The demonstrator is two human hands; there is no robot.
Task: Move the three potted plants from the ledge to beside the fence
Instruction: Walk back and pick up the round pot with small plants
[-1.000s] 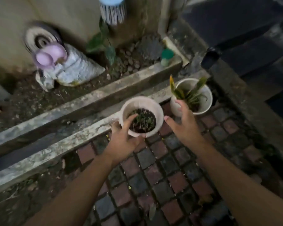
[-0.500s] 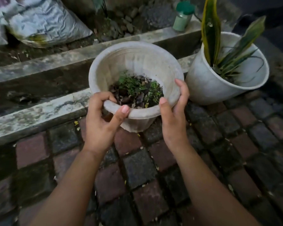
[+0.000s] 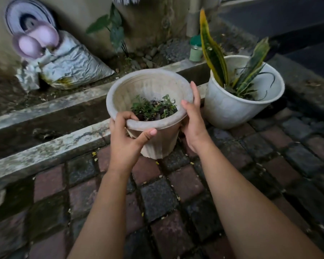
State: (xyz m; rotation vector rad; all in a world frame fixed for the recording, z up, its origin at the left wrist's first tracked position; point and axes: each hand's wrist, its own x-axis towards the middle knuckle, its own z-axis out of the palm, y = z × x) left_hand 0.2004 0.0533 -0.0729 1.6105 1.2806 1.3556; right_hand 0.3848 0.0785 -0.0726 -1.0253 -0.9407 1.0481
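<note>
Hands first: your left hand [image 3: 126, 141] and right hand [image 3: 193, 122] grasp the beige pot [image 3: 150, 101] by its rim at frame centre, above the brick paving [image 3: 176, 193], just left of the white pot [image 3: 238, 101].

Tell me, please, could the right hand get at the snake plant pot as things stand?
Probably not yet: the right hand is gripping the small pot with the left hand. The snake plant pot stands close beside it, nothing between.
</note>
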